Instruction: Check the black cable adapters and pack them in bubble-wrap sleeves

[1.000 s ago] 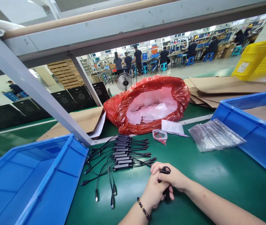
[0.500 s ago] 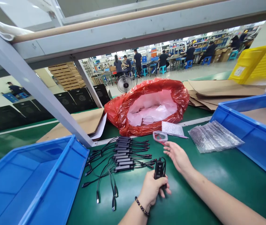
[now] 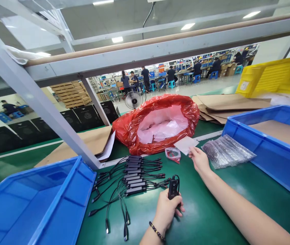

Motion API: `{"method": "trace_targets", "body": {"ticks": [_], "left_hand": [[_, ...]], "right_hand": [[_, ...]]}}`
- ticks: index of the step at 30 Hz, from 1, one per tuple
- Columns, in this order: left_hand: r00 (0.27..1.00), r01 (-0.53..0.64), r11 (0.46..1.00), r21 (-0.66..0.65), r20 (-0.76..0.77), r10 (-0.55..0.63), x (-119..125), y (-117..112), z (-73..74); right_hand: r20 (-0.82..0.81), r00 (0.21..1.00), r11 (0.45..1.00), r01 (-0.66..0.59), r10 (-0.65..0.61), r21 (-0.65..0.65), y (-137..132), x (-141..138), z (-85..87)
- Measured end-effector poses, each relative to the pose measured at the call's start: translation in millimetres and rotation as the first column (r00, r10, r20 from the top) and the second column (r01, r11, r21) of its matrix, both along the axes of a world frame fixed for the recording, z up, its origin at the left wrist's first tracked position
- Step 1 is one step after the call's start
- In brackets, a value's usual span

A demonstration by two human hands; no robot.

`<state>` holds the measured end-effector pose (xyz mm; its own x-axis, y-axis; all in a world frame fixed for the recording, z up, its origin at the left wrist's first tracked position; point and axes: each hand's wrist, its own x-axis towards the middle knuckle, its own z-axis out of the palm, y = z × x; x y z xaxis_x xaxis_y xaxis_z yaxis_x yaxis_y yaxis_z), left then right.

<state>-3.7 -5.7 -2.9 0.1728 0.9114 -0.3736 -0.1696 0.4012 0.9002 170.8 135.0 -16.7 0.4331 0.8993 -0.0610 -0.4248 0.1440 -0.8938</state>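
My left hand [image 3: 167,207], with a beaded bracelet at the wrist, is closed around a small black device [image 3: 173,188] whose cable is looped against it. Further forward, my right hand [image 3: 199,159] pinches the near corner of a white bubble-wrap pouch [image 3: 185,145]. Just left of that pouch lies a small clear bag [image 3: 172,154] with something red in it. Several dark cable adapters [image 3: 135,180] are lined up on the green table left of my left hand, their leads spreading to both sides.
A red plastic bag [image 3: 134,136] full of white pouches stands open at the back. Clear bubble-wrap bags [image 3: 228,151] lie to the right. Blue bins [image 3: 79,177] flank the table on both sides. A slanting metal post [image 3: 58,112] rises at left; cardboard sheets [image 3: 237,102] lie behind.
My right hand has moved forward and closed on the white pouch, which now appears turned and slightly lifted. The left hand keeps its hold on the black device. The camera view has tilted up.
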Motion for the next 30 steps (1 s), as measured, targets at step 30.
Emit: {"method": "trace_targets", "body": {"ticks": [30], "left_hand": [[0.947,0.296,0.943,-0.149,0.178,-0.269,2,-9,4.3]], "right_hand": [[-0.103,0.855,0.858,-0.513,0.509,-0.018,-71,-34,11.2]]}}
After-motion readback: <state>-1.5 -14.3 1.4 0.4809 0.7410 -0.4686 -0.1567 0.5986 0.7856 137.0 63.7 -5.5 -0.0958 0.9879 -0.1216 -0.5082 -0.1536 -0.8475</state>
